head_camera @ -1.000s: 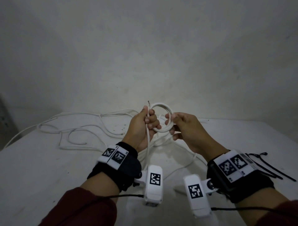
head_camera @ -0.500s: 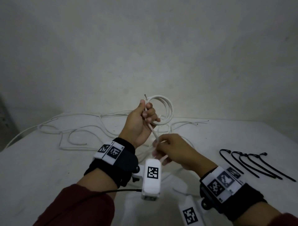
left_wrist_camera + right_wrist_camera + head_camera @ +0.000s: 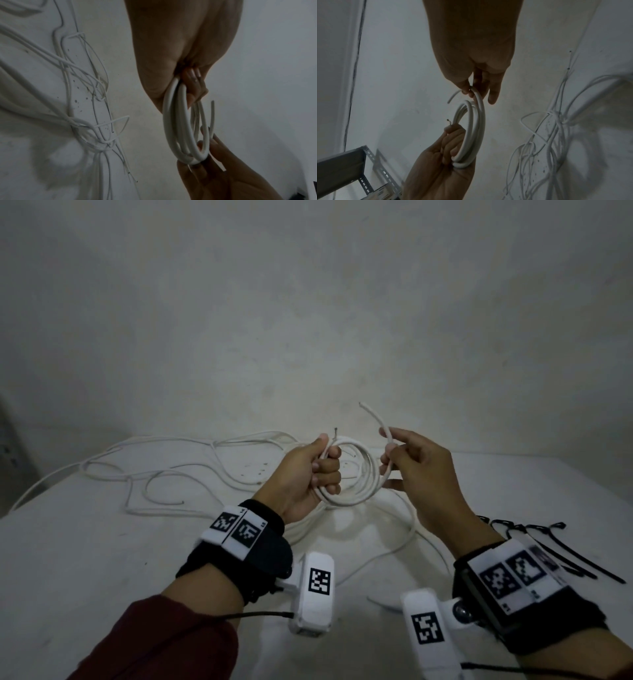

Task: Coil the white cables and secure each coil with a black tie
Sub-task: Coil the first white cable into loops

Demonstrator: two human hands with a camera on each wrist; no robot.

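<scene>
A small coil of white cable [image 3: 359,491] hangs upright in the air above the table. My left hand [image 3: 325,470] grips the coil's left side, fingers curled through the loops, and a short bare-tipped end pokes up beside the thumb. My right hand [image 3: 390,450] pinches the cable on the coil's right side, and the free end [image 3: 371,414] curves up above the fingers. The left wrist view shows the coil [image 3: 181,128] edge-on between both hands. In the right wrist view the coil [image 3: 471,135] runs from my right fingertips down into the left palm. Several black ties [image 3: 555,549] lie on the table behind my right wrist.
More loose white cables [image 3: 164,470] sprawl across the white table [image 3: 68,559] at the back left and under my hands, tangled in places [image 3: 96,129]. A bare wall stands close behind the table. A grey perforated metal frame [image 3: 351,161] shows at the lower left of the right wrist view.
My right hand rose from below the left hand to the coil's right side, bringing the cable's free end up. The left hand kept its grip on the coil.
</scene>
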